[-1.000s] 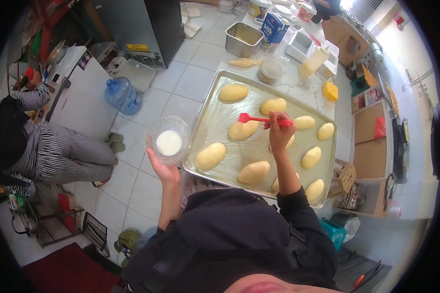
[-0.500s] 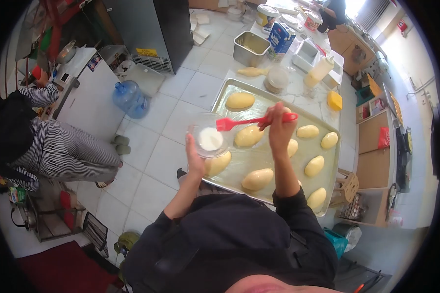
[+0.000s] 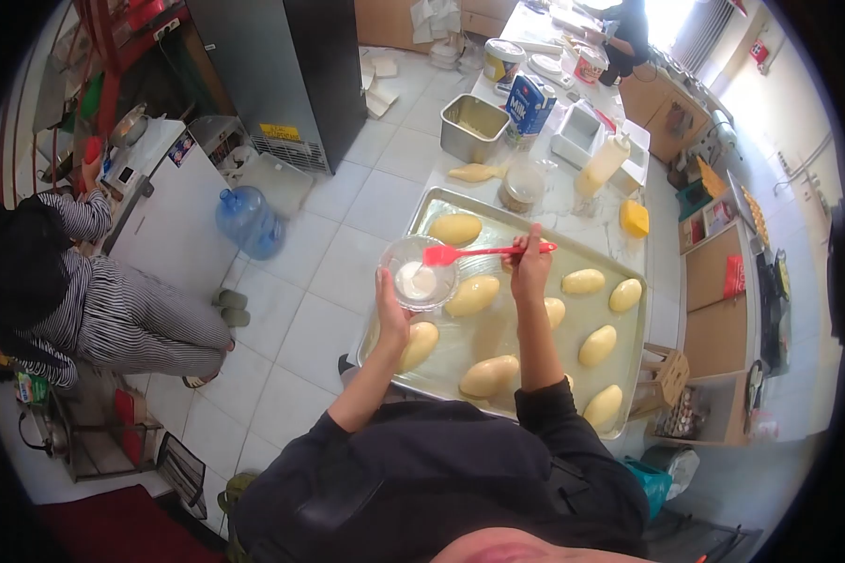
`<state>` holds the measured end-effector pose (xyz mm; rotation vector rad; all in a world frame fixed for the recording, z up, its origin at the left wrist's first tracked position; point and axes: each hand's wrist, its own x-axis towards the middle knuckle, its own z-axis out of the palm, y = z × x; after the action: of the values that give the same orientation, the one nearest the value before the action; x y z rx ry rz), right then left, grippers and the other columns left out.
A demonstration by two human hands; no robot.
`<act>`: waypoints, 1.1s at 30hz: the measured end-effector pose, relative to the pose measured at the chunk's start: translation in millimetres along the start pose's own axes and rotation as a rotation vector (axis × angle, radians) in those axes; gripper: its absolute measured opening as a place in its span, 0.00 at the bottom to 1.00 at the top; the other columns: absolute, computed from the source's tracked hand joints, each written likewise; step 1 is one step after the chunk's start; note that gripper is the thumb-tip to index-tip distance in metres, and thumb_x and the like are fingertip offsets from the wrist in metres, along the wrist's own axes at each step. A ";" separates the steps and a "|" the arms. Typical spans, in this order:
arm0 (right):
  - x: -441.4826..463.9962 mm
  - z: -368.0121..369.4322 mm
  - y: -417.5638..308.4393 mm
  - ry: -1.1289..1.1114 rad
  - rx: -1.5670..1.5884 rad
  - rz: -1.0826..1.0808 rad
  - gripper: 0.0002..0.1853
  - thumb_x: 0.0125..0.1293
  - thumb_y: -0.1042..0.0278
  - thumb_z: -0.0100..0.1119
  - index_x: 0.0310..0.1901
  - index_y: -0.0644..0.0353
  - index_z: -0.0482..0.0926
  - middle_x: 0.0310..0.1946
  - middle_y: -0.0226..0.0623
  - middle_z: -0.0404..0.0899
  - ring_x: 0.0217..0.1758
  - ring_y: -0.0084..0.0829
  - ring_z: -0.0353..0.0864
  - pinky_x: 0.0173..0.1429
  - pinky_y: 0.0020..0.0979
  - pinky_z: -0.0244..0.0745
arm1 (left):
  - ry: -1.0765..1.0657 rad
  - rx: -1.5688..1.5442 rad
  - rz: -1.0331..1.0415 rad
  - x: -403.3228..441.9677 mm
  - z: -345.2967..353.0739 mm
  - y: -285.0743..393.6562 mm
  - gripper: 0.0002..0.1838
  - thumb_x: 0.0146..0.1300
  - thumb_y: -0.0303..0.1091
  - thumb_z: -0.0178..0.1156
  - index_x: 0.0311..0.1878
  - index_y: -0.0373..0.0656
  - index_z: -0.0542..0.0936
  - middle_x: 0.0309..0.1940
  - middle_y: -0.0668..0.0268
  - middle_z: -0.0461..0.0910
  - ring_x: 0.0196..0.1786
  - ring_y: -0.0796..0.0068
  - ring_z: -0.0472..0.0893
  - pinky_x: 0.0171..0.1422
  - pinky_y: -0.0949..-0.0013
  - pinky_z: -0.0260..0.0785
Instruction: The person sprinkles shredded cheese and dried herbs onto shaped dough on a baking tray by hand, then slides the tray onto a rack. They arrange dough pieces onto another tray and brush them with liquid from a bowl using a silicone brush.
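My left hand (image 3: 393, 310) grips a clear bowl (image 3: 444, 293) by its side, with white liquid (image 3: 415, 281) in the bottom. My right hand (image 3: 531, 267) is closed round the handle of a red pastry brush (image 3: 479, 251). The brush head lies over the bowl's right part; whether it touches the liquid I cannot tell. Beneath both hands is a large metal baking tray (image 3: 587, 255) with several glossy oval dough pieces (image 3: 490, 376) spaced apart on it. My right hand and forearm hide some of the dough.
Behind the tray stand a milk carton (image 3: 531, 105), a metal container (image 3: 474, 129), a squeeze bottle (image 3: 604, 164) and a yellow block-shaped item (image 3: 635, 219). A person in striped trousers (image 3: 150, 314) is at the left, near a blue water jug (image 3: 250, 222). Another person (image 3: 624, 38) works at the table's far end.
The view has tilted, so the tray and table sit a little lower and further left. The brush head has moved in over the bowl, which appears less blurred.
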<state>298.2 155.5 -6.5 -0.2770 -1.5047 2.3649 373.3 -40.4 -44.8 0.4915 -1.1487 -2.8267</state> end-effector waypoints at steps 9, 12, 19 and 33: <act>51.3 -10.4 33.1 0.143 -0.290 -0.279 0.21 0.66 0.57 0.47 0.18 0.61 0.66 0.15 0.32 0.68 0.12 0.22 0.70 0.16 0.22 0.66 | 0.077 0.029 0.055 10.5 -6.7 8.3 0.30 0.63 0.59 0.38 0.64 0.55 0.54 0.61 0.58 0.60 0.59 0.57 0.67 0.51 0.49 0.70; 53.7 -20.9 22.0 0.176 -0.383 -0.430 0.21 0.66 0.59 0.48 0.18 0.63 0.67 0.15 0.31 0.68 0.13 0.21 0.69 0.18 0.21 0.65 | 0.104 -0.027 0.104 3.5 -15.4 16.4 0.30 0.64 0.55 0.40 0.63 0.49 0.53 0.58 0.58 0.61 0.55 0.60 0.70 0.46 0.54 0.74; -9.3 13.8 36.5 -0.206 -0.700 -0.962 0.09 0.59 0.76 0.53 0.23 0.66 0.71 0.21 0.35 0.71 0.17 0.22 0.69 0.21 0.22 0.63 | 0.133 -0.072 0.107 -9.4 -28.2 29.9 0.30 0.64 0.56 0.40 0.64 0.51 0.53 0.60 0.61 0.59 0.59 0.61 0.67 0.49 0.53 0.71; 0.2 -19.0 22.3 0.037 -0.634 -0.709 0.16 0.66 0.68 0.48 0.22 0.68 0.71 0.21 0.33 0.70 0.19 0.21 0.70 0.26 0.21 0.68 | 0.211 -0.092 0.131 -24.0 -40.4 43.9 0.31 0.64 0.60 0.36 0.66 0.56 0.53 0.61 0.61 0.61 0.61 0.60 0.65 0.58 0.53 0.64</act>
<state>300.6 162.8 -34.7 0.0747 -1.8966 1.3082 405.4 -95.3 -35.3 0.6634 -0.9700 -2.6274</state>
